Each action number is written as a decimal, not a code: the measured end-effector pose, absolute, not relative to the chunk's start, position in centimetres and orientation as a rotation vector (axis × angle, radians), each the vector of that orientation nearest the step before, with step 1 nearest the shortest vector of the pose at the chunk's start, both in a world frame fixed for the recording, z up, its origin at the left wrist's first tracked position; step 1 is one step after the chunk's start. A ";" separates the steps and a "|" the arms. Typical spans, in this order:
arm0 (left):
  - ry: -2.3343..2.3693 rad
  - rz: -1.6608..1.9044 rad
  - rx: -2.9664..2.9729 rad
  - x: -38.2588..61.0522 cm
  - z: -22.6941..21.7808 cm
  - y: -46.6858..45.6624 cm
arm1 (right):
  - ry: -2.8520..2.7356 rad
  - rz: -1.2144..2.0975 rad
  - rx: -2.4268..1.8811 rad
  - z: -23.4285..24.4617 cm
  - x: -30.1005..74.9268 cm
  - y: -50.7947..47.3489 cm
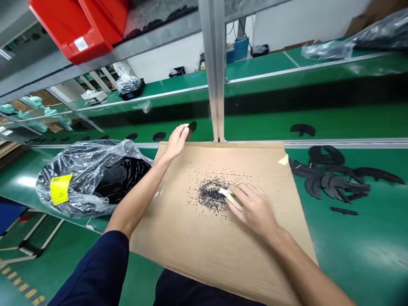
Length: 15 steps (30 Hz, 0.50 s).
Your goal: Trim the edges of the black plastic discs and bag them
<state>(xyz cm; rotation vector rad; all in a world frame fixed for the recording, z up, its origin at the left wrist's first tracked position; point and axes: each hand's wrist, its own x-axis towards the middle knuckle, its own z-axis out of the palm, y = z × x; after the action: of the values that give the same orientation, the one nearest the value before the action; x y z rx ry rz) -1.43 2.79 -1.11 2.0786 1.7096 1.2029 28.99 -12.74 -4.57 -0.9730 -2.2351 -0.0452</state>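
My left hand [176,141] reaches past the far edge of a brown cardboard sheet [191,242] and pinches a small black flat piece [192,126] above the green conveyor belt. My right hand [253,208] rests on the cardboard with its fingers closed around a small tool with a pale handle and white tip [227,194]. The tip lies at the edge of a pile of tiny black shavings [210,194] in the middle of the sheet.
A clear plastic bag [86,176] with a yellow label holds several black pieces at the left. More black curved pieces [334,180] lie at the right. An aluminium post [213,72] rises behind the cardboard. Red bins [79,25] sit overhead. Small black pieces ride the belt.
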 end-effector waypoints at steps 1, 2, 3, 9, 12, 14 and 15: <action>1.728 1.180 2.106 -1.2 -1.1 4.2 | -2.245 -0.038 -0.974 -4.6 29.0 -12.8; 1.735 1.166 2.117 -1.0 -1.2 5.3 | -2.253 -0.032 -0.979 -4.7 29.0 -13.0; 1.733 1.161 2.119 -0.7 -1.4 6.0 | -2.258 -0.027 -0.989 -4.8 29.0 -13.1; 1.807 1.321 2.118 -0.6 -1.3 6.7 | -2.292 0.074 -1.077 -5.4 29.0 -13.7; 1.765 1.465 2.166 0.9 -0.1 5.5 | -2.335 0.146 -1.102 -5.4 29.0 -14.1; 1.582 1.528 2.314 3.6 0.5 4.4 | -2.376 0.183 -1.119 -5.2 28.9 -14.4; 1.427 1.536 2.428 5.5 0.7 3.9 | -2.401 0.197 -1.126 -5.1 28.8 -14.6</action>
<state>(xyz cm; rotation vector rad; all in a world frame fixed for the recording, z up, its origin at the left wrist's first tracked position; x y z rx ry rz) 5.50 3.93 0.68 2.4278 1.4271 1.5362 28.83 -14.58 -5.12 -1.1259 -2.4013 0.1968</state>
